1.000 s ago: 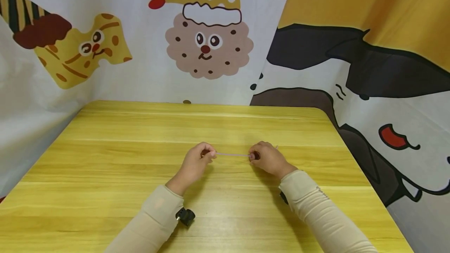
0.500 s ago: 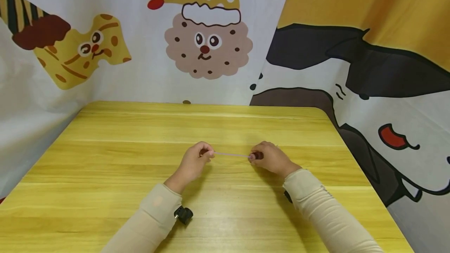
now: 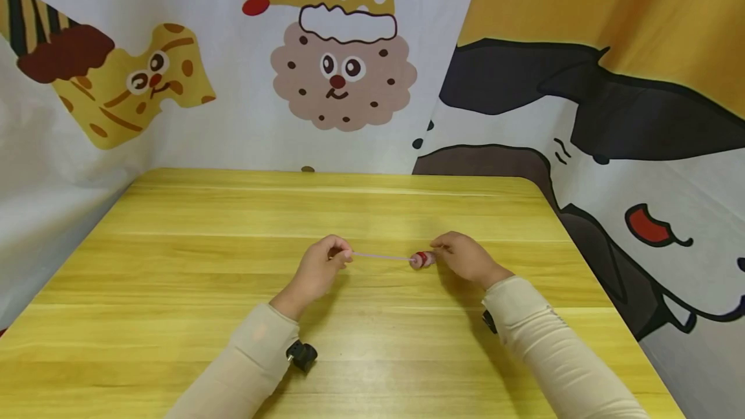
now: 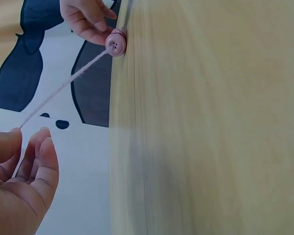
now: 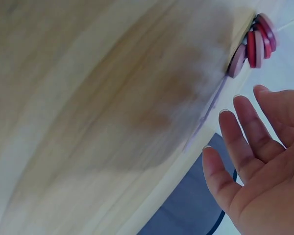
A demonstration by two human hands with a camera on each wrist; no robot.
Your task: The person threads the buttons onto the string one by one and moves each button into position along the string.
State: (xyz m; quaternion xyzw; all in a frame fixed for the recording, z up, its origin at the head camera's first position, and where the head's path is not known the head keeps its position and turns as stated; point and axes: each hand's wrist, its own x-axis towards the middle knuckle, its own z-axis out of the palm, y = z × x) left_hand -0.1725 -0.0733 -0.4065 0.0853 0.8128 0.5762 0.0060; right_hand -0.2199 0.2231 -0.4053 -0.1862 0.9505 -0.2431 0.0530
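Several pink and red buttons (image 3: pixel 422 259) sit in a row on a pale purple yarn string (image 3: pixel 381 256), low over the table. In the left wrist view the end button (image 4: pixel 116 45) shows its round face with small holes. My left hand (image 3: pixel 319 270) pinches the string between thumb and forefinger, and the stretch up to the buttons runs straight. My right hand (image 3: pixel 467 258) is just right of the buttons; in the right wrist view its fingers (image 5: pixel 250 127) are spread and relaxed, apart from them. There the string's other end (image 5: pixel 203 117) trails on the wood.
The wooden table (image 3: pixel 233 341) has yellow grain and rounded far corners. Behind it hangs a curtain (image 3: pixel 233 141) printed with cartoon figures. A small black camera (image 3: pixel 302 355) is strapped at the left cuff, and beige sleeves (image 3: pixel 559 341) cover both forearms.
My right hand has let go of the buttons and drawn off to the right, leaving them in plain sight. The left hand has shifted slightly left, still pinching the string.
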